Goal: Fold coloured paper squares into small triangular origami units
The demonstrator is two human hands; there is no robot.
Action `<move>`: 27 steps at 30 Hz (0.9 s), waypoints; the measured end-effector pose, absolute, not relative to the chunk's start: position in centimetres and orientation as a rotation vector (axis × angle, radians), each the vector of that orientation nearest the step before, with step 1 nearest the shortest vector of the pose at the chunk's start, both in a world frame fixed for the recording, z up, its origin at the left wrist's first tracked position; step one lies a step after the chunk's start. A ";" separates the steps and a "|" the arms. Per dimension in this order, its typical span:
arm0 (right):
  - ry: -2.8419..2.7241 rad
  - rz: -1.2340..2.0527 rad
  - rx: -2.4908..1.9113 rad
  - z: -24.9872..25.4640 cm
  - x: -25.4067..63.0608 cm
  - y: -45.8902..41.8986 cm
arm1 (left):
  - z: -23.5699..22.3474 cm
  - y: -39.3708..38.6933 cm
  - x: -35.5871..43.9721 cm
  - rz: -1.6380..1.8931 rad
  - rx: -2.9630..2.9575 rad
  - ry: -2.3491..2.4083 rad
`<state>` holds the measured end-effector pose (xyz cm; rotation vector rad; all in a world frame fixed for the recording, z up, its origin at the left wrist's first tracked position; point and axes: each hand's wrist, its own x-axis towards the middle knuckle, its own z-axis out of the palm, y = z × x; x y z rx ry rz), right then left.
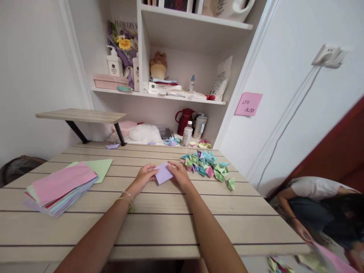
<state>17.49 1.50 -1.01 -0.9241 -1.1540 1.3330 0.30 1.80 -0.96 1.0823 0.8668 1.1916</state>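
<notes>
A folded piece of lilac paper point(163, 174) is held between both hands, just above the middle of the table. My left hand point(145, 176) grips its left edge between thumb and fingers. On the opposite edge, my right hand point(178, 174) pinches the upper right corner. Close to the right hand lies a pile of small folded paper boats point(205, 163) in green, blue, pink and purple. One green paper boat point(231, 184) sits at the pile's near right side. A fanned stack of coloured paper sheets point(64, 184) rests on the left of the table.
A slatted wooden table point(159, 223) stands against shelves. A small raised shelf point(82, 115) is at its back left. A clear bottle point(187, 134), a red jug point(184, 120) and more folded paper point(172, 141) stand behind. At the right, another person point(318, 204) crouches, holding pink paper.
</notes>
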 end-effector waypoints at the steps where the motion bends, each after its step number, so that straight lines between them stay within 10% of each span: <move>1: -1.118 1.381 -0.913 -1.0 17.4 1.4 | -0.9 1.8 0.2 1.230 1.041 0.843; 27: -1.181 1.251 -0.878 -0.3 17.7 1.3 | -0.1 1.3 0.3 1.276 1.174 0.839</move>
